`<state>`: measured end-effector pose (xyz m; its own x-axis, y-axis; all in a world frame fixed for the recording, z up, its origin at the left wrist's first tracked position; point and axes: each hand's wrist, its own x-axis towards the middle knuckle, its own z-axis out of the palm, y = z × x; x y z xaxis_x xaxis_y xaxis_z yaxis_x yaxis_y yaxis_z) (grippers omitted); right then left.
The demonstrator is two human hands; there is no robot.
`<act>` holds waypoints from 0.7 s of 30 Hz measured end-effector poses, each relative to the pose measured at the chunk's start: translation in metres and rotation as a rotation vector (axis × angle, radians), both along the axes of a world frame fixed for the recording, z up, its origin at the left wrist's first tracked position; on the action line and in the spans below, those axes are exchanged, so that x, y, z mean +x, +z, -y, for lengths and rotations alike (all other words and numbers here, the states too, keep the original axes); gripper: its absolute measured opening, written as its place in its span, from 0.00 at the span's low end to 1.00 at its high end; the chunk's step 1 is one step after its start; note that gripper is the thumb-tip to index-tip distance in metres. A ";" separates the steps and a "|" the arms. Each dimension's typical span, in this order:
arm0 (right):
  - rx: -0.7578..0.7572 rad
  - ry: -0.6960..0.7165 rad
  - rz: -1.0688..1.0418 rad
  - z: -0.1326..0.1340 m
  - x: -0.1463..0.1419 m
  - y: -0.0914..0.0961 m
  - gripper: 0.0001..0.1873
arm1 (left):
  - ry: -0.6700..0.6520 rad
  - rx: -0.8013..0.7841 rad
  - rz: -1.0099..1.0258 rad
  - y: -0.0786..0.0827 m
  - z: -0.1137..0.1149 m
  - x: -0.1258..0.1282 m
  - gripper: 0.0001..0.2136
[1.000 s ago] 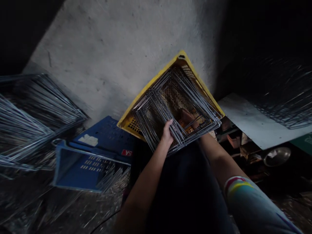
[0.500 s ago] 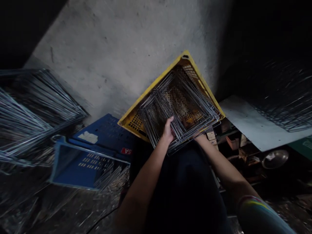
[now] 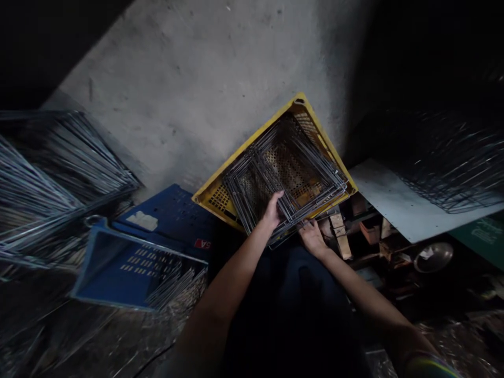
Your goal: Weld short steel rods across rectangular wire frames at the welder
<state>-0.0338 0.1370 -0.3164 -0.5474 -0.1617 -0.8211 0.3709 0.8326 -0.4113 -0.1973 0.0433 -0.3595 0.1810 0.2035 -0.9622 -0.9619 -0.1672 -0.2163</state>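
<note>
Several bent metal wire frames point(image 3: 264, 170) lie stacked in a yellow plastic crate point(image 3: 329, 143), their near ends jutting over its near edge. My left hand point(image 3: 272, 210) is closed on the near side of the stack, thumb up along the wires and the other fingers hidden. At the stack's near right edge, my right hand point(image 3: 312, 237) touches the lowest wires with bent fingertips. Its palm faces down and its thumb is hard to make out. I cannot tell whether the right fingers grip a wire.
To the left stands a blue crate point(image 3: 106, 278) with thin wires inside, beside a large pile of wire frames point(image 3: 43, 205). On the right, more wire pieces point(image 3: 452, 168) rest on a pale board point(image 3: 409, 210). A round metal bowl point(image 3: 433, 257) sits below it.
My right hand has come out from beneath the stack's right side and moved left along its near edge. The left hand keeps its hold. The view has shifted slightly.
</note>
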 end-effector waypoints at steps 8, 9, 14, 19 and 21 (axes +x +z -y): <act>-0.108 0.034 -0.084 0.015 -0.001 0.028 0.19 | -0.080 0.150 0.187 0.018 0.029 -0.027 0.20; -0.115 0.033 -0.100 0.015 -0.004 0.030 0.19 | -0.096 0.155 0.204 0.016 0.028 -0.026 0.20; -0.112 0.060 -0.035 0.010 -0.020 0.032 0.20 | -0.118 0.148 0.218 0.007 0.023 -0.009 0.19; -0.092 0.017 0.169 0.014 -0.048 0.100 0.24 | -0.120 0.122 0.216 0.002 0.030 -0.005 0.17; -0.280 -0.043 0.208 0.006 -0.077 0.140 0.23 | -0.125 0.143 0.201 0.000 0.033 -0.008 0.17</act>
